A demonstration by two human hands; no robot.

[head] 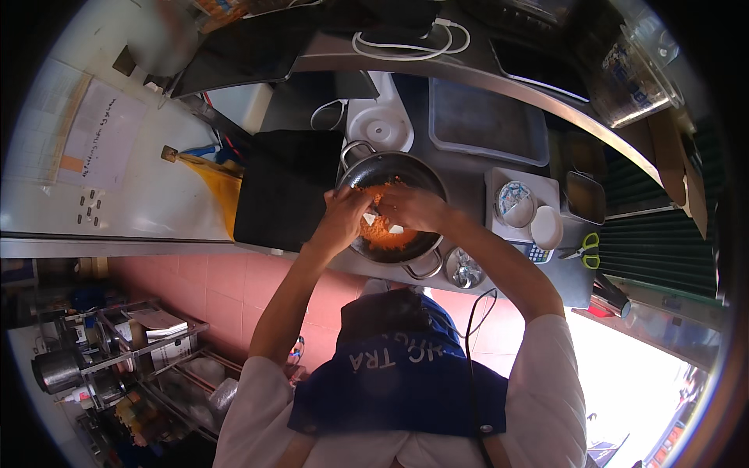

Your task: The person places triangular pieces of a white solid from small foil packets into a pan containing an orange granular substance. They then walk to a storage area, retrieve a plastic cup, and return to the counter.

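Observation:
A dark, two-handled metal pan (pixel 430 175) stands at the front of the counter, holding an orange crumbly mass (pixel 386 237). On that mass lies a white chunk (pixel 396 229). Over the pan, the fingers of my left hand (pixel 347 215) are pinched at a small pale piece (pixel 369 219). My right hand (pixel 414 207) is bent in from the right, its fingertips close to the left ones. Whether it grips the same piece is hidden by the fingers. Crumpled foil wrappers (pixel 466 270) fill a small bowl beside the pan's near handle.
Right of the pan, a round tub of foil-wrapped portions (pixel 516 203) and a white round lid (pixel 546 227) sit by a calculator (pixel 539 253) and green-handled scissors (pixel 590 251). Behind are a white appliance base (pixel 380 126) and a plastic container (pixel 488 120). A metal shelf (pixel 526 79) overhangs the back.

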